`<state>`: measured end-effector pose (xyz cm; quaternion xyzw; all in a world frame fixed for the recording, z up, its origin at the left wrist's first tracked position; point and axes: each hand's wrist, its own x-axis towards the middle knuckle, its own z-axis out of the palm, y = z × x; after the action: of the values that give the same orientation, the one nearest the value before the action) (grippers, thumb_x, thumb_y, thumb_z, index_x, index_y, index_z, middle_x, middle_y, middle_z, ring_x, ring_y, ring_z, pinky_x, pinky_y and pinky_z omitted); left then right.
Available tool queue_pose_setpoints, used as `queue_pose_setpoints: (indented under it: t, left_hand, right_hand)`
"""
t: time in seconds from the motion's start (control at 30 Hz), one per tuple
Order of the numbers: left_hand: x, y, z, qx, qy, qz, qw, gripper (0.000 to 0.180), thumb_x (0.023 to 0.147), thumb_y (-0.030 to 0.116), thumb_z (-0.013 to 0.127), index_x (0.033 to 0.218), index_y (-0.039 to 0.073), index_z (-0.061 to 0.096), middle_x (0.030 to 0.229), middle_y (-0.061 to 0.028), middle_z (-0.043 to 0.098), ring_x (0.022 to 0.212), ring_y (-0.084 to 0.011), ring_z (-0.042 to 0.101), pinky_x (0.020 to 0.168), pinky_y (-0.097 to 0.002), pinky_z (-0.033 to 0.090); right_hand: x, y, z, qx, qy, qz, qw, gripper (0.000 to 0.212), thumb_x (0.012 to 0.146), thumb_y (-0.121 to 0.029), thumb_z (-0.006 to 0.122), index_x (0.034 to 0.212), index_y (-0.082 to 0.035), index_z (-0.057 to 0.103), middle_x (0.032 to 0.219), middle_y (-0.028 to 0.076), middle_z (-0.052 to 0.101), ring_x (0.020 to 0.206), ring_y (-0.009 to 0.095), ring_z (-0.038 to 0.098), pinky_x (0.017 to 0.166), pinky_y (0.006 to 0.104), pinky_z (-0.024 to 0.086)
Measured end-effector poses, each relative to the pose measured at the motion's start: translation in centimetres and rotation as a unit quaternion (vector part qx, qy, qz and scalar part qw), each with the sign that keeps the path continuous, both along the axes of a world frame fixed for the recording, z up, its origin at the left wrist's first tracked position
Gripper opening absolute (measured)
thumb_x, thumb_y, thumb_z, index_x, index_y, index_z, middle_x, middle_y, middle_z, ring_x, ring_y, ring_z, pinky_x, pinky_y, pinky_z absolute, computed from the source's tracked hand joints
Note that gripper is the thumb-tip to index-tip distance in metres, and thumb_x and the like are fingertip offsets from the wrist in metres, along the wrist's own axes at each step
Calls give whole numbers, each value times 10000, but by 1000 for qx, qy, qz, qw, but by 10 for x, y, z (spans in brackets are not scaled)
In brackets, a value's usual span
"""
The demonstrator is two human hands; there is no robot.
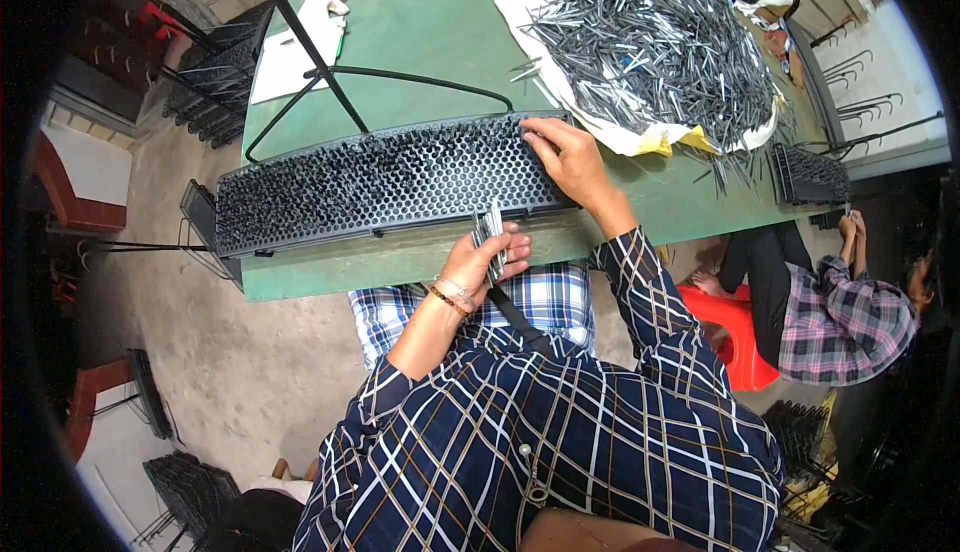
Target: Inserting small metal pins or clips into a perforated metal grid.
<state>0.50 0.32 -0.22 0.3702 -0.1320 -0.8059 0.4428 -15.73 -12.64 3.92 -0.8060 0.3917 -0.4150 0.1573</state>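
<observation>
A long black panel (455, 192) full of small round holes lies across the near side of the green table. Many short dark pieces stand in its holes, packed densely on the left; toward the right, more bare holes show. Below the panel's front edge, my left hand (466, 264) is closed around a bundle of thin grey strips (489, 232), their tips pointing up. My right hand (572, 160) is at the panel's far right corner, thumb and fingers pinched together over the holes. Whatever those fingertips hold is too small to make out.
On the green table (420, 12), a white sack (515, 12) bears a big heap of loose grey strips (640, 42). A black metal rod frame (420, 75) rises behind the panel. White gloves (318, 14) lie back left. At right, another person (840, 312) sits by a red stool (735, 327).
</observation>
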Motion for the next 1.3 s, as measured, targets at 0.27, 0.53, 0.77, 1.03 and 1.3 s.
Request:
queue_pose_setpoints:
  t: [0.27, 0.53, 0.77, 1.03, 1.3]
  left_hand:
    - [0, 0, 2, 8, 1, -7, 1000, 247, 894, 89, 529, 1123, 0, 502, 1000, -138, 616, 878, -203, 628, 715, -320, 561]
    - [0, -3, 12, -52, 11, 1, 999, 241, 905, 110, 523, 1111, -13, 509, 1009, -148, 616, 869, -196, 630, 711, -308, 561]
    - [-5, -1, 17, -86, -5, -19, 996, 249, 914, 148, 520, 1105, -12, 530, 1006, -128, 627, 879, -189, 630, 711, -304, 559]
    - [-9, 1, 16, -31, -8, 19, 999, 245, 907, 181, 544, 1079, 7, 551, 968, -114, 637, 825, -170, 634, 639, -276, 554]
    - [-8, -2, -1, -28, -55, 7, 998, 256, 894, 183, 569, 1074, 3, 541, 968, -113, 632, 838, -164, 630, 655, -270, 553]
  right_hand:
    - [-1, 4, -7, -67, 87, 1, 994, 163, 818, -90, 602, 964, -21, 626, 987, 130, 593, 863, 304, 598, 745, 351, 484]
    - [-1, 26, 4, 160, -77, 33, 984, 183, 830, -164, 628, 903, -1, 668, 831, 84, 636, 711, 153, 596, 629, 259, 462]
    - [6, 59, 1, 474, -188, 107, 853, 217, 815, -167, 677, 863, 44, 658, 673, 4, 591, 624, 48, 524, 523, 206, 418]
    - [-1, 64, 4, 491, -237, 71, 835, 203, 819, -184, 677, 897, 3, 676, 645, -9, 592, 525, 34, 469, 461, 173, 354]
    - [2, 42, 17, 260, -301, -73, 915, 193, 823, -137, 659, 926, 26, 659, 753, 23, 643, 581, 50, 532, 500, 183, 414]
